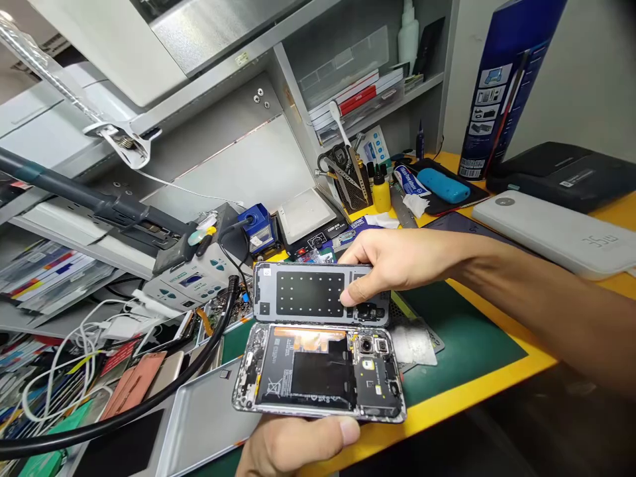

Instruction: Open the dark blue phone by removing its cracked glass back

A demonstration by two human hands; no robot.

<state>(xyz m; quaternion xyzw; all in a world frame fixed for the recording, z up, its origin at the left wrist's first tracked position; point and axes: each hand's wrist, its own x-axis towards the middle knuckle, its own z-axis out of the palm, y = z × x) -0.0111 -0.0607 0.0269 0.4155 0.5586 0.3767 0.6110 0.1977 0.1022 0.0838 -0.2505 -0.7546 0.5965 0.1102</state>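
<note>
phone [320, 374]: axis crosswise, cameras [366, 345] right | left hand [291, 445] gripping it | right hand [385, 262] pinching cover [308, 295]

1. A yellow bottle [381, 195] stands beside a black mesh cup [356, 197].
2. A big white block [551, 233] lies near a flat black case [566, 177].
3. A fat black hose [179, 384] bends past a gray machine [169, 293].

Right of the phone [318, 371], the mat [477, 338] offers open room, though the right hand [387, 265] and its forearm reach across its far side, and a sheet [417, 343] lies on it; left, the hose [149, 409] arcs across the way, cables [84, 351] tangling beyond; at the far side, the station [196, 278], holder [354, 193] and bottle [381, 193] block passage; the power bank [551, 232] crowds the far right.
</note>
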